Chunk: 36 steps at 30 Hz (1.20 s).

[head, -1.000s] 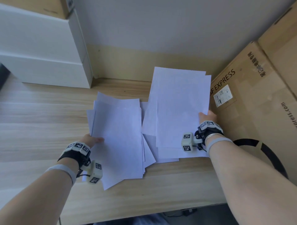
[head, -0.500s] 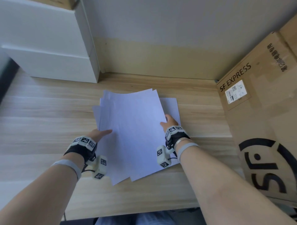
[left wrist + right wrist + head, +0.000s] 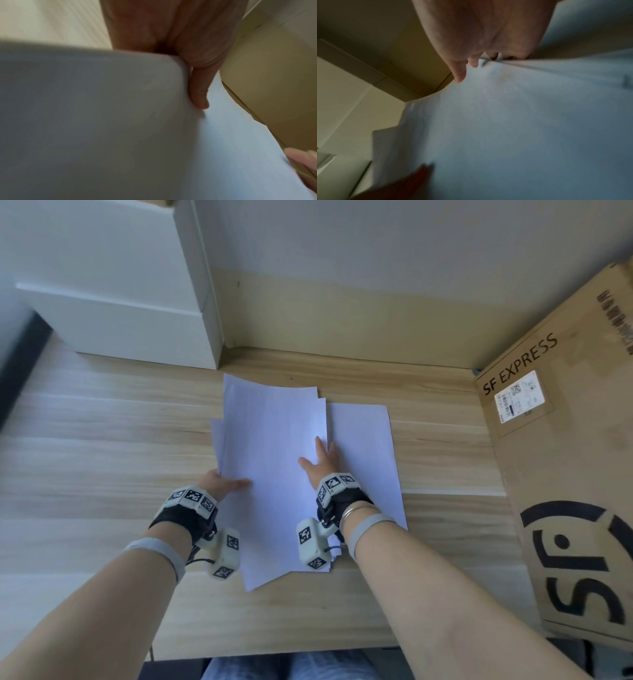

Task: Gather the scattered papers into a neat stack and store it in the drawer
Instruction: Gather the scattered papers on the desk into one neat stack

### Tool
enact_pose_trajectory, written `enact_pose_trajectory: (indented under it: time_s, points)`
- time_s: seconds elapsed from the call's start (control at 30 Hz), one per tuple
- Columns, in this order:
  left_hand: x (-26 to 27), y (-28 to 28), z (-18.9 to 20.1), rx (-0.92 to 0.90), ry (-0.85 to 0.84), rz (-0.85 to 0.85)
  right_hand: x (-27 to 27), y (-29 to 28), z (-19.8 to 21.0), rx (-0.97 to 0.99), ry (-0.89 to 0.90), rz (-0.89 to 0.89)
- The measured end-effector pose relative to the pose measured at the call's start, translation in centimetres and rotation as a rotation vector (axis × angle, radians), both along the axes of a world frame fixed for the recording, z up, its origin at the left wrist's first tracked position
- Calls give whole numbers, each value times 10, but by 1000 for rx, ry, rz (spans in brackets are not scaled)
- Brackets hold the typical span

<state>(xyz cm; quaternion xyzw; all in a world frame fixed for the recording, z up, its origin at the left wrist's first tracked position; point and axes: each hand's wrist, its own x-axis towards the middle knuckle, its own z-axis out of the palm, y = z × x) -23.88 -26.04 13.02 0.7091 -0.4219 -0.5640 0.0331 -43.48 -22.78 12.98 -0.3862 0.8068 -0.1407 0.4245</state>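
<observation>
Several white papers (image 3: pixel 270 467) lie as one loose, fanned pile in the middle of the wooden desk (image 3: pixel 102 460). My left hand (image 3: pixel 224 482) grips the pile's left edge, thumb (image 3: pixel 199 94) on top and fingers hidden beneath the lifted sheets (image 3: pixel 102 121). My right hand (image 3: pixel 320 462) rests flat on top of the pile near its right side, with straight fingers (image 3: pixel 458 73) pressing the paper (image 3: pixel 505 128). One sheet (image 3: pixel 364 440) sticks out to the right from under the pile. The white drawer unit (image 3: pixel 130 313) stands shut at the back left.
A large brown SF Express cardboard box (image 3: pixel 565 508) leans along the desk's right side, close to the papers. The wall runs behind the desk. The desk's front edge (image 3: pixel 274 652) is near my lap.
My right hand carried its sheets leftward and laid them onto the left pile, then let go and now lies flat on top. The left hand kept its hold on the pile's edge.
</observation>
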Motion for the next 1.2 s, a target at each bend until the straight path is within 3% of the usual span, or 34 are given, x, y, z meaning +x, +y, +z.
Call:
enact_pose_trajectory:
  time_s: [0.1,0.2,0.27,0.6,0.8,1.2]
  points:
    - [3,2,-3,2,11,16,-40,3,4,-89,155,-173]
    - [6,2,-10,2,30,34,-81,21,7,81,304,-335]
    - [6,1,-14,-1,36,44,-98,32,8,187,264,-401]
    - [-5,-5,-17,-22,10,9,-105,48,6,146,157,-501]
    - [-13,-5,-12,-32,14,-6,-119,53,17,207,153,-378]
    - [-26,-3,-3,-26,6,-37,-185,56,60,-95,245,-562]
